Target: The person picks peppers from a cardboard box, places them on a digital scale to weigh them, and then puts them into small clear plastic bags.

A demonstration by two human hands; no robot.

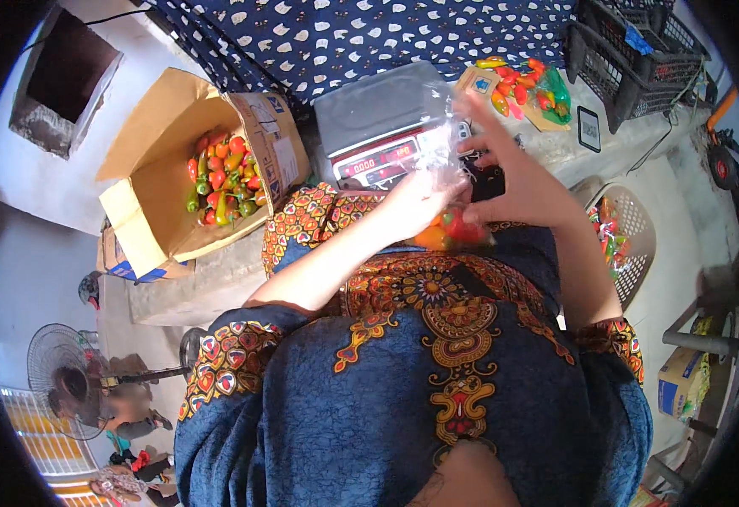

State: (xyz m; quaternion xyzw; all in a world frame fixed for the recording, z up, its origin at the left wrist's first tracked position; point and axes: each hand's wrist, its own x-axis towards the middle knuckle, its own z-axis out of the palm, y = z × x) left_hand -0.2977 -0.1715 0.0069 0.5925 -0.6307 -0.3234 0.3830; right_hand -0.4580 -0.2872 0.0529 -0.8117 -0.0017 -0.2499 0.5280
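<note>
Both the left hand [412, 203] and the right hand [513, 182] gripped a clear plastic bag [450, 224] of peppers; it looked limp, slippery and light, best pinched at its neck.

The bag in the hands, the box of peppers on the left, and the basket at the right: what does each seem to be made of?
The bag looks like thin clear plastic film: glossy, crinkled, peppers showing through. Both hands, left hand and right hand, grip it. The box looks like brown corrugated cardboard, matte, with folded flaps. The basket seems moulded beige plastic, judging by its regular lattice holes.
</note>
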